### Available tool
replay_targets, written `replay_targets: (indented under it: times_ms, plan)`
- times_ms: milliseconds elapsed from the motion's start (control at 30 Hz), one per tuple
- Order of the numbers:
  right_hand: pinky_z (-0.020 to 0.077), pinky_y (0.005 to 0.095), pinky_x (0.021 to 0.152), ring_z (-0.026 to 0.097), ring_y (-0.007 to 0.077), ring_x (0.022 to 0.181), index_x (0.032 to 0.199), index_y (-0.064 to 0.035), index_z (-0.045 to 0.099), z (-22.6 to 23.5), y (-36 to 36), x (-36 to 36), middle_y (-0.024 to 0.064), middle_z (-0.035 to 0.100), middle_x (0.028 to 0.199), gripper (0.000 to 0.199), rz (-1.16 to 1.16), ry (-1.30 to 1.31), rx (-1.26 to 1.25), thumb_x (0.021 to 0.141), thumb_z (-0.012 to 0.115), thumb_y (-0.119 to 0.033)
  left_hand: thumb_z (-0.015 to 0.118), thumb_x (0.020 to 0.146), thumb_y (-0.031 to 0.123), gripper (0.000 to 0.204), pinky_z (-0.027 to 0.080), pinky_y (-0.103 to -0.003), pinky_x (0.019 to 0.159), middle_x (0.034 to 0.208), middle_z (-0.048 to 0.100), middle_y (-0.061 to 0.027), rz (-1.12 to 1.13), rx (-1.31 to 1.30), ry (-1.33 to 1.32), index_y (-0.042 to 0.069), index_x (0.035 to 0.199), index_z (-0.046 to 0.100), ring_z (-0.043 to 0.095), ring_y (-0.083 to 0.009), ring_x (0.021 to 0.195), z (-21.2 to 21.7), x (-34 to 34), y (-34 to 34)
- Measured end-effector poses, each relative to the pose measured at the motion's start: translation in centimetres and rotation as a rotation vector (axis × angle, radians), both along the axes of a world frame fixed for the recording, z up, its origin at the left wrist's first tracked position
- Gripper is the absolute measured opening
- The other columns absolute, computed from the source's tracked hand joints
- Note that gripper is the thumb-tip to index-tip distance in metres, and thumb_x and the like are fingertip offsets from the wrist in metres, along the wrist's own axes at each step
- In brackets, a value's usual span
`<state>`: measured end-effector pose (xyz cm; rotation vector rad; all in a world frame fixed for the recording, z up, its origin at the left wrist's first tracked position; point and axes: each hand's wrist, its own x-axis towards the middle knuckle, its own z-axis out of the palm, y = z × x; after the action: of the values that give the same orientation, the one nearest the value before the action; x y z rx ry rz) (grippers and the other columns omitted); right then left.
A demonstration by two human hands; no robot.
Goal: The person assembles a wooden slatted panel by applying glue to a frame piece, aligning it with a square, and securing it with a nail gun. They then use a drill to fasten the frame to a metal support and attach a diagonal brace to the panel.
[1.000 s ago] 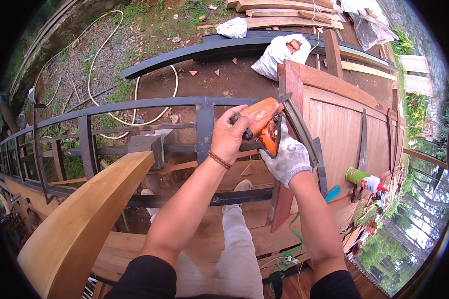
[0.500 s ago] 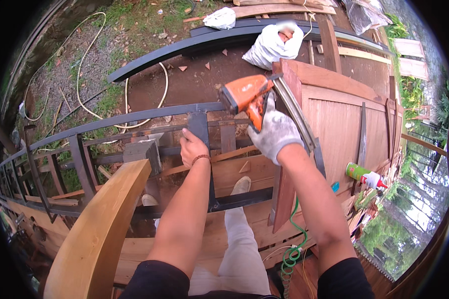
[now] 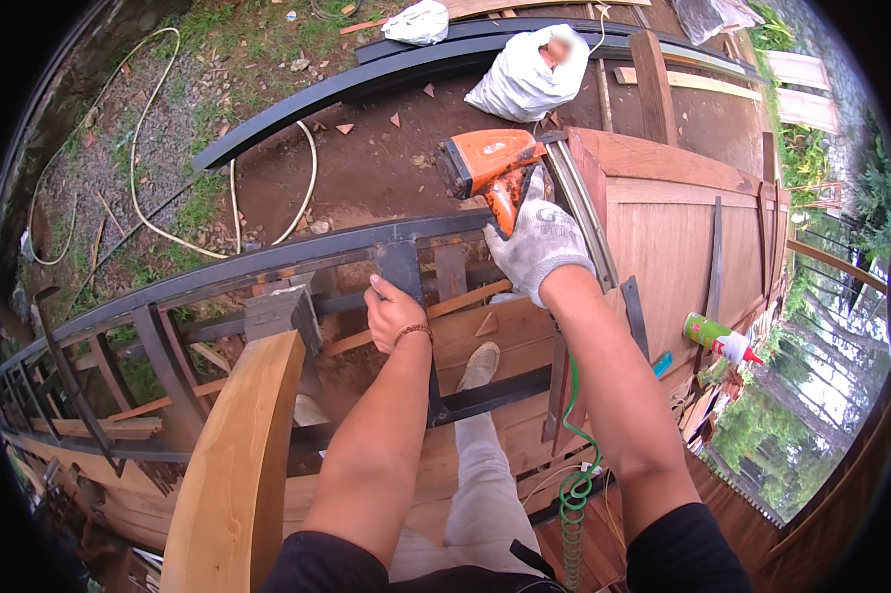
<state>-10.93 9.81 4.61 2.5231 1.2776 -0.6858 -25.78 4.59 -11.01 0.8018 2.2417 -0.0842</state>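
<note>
My gloved right hand [image 3: 541, 237] is closed around the handle of an orange nail gun [image 3: 493, 156]. The gun's long metal magazine [image 3: 576, 193] slants down beside a reddish wooden panel [image 3: 653, 222]. My bare left hand [image 3: 394, 314], with a beaded bracelet at the wrist, is closed at the edge of a dark crosspiece [image 3: 400, 265] in a long black frame [image 3: 317, 245]. Part of that grip is hidden by the hand itself. Close to my left forearm a light wooden beam [image 3: 238, 450] slopes up to a grey block [image 3: 280, 308].
A green coiled hose [image 3: 576, 494] hangs near my right elbow. A green and white bottle with a red tip [image 3: 719, 338] lies on the panel. Beyond the frame are a white sack [image 3: 525, 84], dark curved beams [image 3: 317, 99] and a pale hose [image 3: 137, 148] on the ground.
The nail gun in my right hand has shifted slightly and its body sits more level. My left hand stays by the crosspiece, a little lower in view. The whole view has tilted somewhat.
</note>
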Motion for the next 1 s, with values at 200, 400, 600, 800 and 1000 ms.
replay_targets:
  times_ms: [200,400,600,800,1000]
  plan:
    - [0.0538,0.0425,0.080,0.067,0.0386,0.091,0.140,0.0143,0.027,-0.6,-0.1,-0.3,0.0270,0.067,0.096,0.083,-0.023,0.003,0.014,0.084,0.066,-0.033,0.025,0.098,0.058,0.060,0.048,-0.054,0.081,0.106,0.069,-0.0179,-0.018,-0.010,0.003,0.015,0.120,0.062,0.063,-0.0422,0.098,0.0,-0.1,0.1]
    - [0.0538,0.0417,0.081,0.067,0.0376,0.092,0.139,0.0127,0.029,-1.1,0.0,-0.8,0.0262,0.068,0.098,0.080,-0.055,-0.020,0.018,0.084,0.066,-0.033,0.025,0.098,0.057,0.060,0.049,-0.054,0.081,0.107,0.069,-0.0178,-0.019,-0.012,-0.010,0.015,0.121,0.061,0.063,-0.0414,0.098,-0.3,-0.2,0.1]
    - [0.0528,0.0411,0.086,0.066,0.0371,0.097,0.137,0.0116,0.032,-1.1,0.2,-1.2,0.0262,0.067,0.103,0.076,-0.090,-0.013,0.014,0.085,0.066,-0.033,0.025,0.099,0.056,0.060,0.049,-0.054,0.081,0.107,0.069,-0.0177,-0.009,-0.025,-0.024,0.014,0.121,0.061,0.063,-0.0413,0.099,0.2,0.0,0.2]
    - [0.0540,0.0384,0.084,0.068,0.0330,0.095,0.142,0.0135,0.023,-1.5,0.1,-1.0,0.0240,0.068,0.102,0.085,-0.041,-0.046,-0.043,0.086,0.064,-0.036,0.026,0.099,0.056,0.058,0.049,-0.054,0.081,0.108,0.069,-0.0177,-0.014,-0.016,-0.019,0.015,0.121,0.061,0.063,-0.0411,0.098,-0.1,-0.3,0.0]
    - [0.0547,0.0383,0.080,0.069,0.0314,0.090,0.145,0.0156,0.018,-0.7,-0.4,-1.3,0.0214,0.069,0.099,0.090,-0.002,-0.053,-0.085,0.087,0.062,-0.038,0.026,0.098,0.057,0.059,0.049,-0.054,0.081,0.106,0.069,-0.0179,-0.012,-0.011,0.010,0.015,0.120,0.062,0.063,-0.0420,0.098,0.0,-0.1,0.0]
